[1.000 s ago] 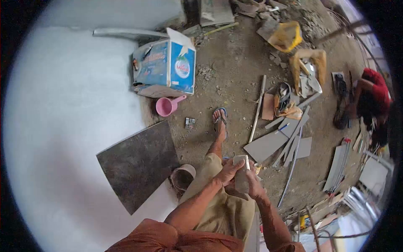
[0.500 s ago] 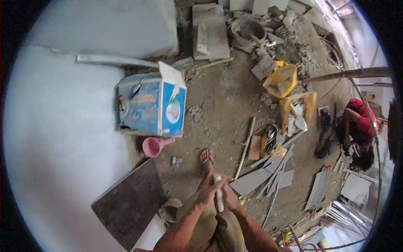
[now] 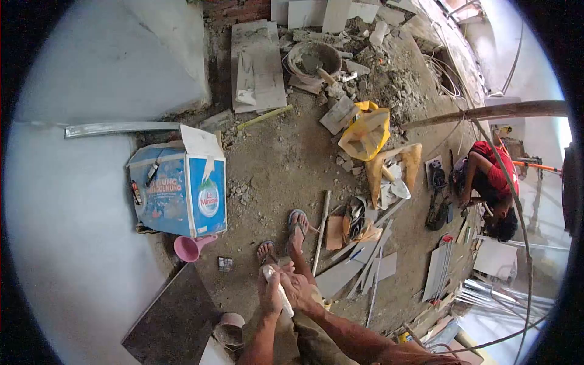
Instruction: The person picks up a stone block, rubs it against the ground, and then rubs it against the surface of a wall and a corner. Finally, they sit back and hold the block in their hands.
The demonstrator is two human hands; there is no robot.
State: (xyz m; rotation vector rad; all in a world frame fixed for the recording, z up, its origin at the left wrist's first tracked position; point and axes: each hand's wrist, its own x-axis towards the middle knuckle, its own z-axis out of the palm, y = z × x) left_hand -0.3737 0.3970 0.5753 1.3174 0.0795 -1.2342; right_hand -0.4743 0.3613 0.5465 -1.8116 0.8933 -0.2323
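Observation:
A whitish, elongated object [image 3: 283, 298], perhaps a cloth or a stick, lies between my two hands at the lower middle. My left hand [image 3: 269, 294] is closed around its upper part. Against it from the right, my right hand [image 3: 297, 288] has its fingers bent round the same object. Both hands are in front of my legs, just below my sandalled feet [image 3: 297, 226]. A small grey item [image 3: 225, 264] lies on the ground left of my feet.
A blue and white box [image 3: 176, 191] and a pink dipper [image 3: 190, 248] stand left. Ahead are a bucket [image 3: 313, 61] and a yellow bag [image 3: 367, 134]. Cut panels [image 3: 340, 274] lie right of my feet. A person in red [image 3: 494, 173] crouches far right, beyond a wooden pole [image 3: 486, 114].
The view has shifted, so the box and panels appear further left and lower. A second foot now shows. My hands have moved left with the whitish object, which now tilts.

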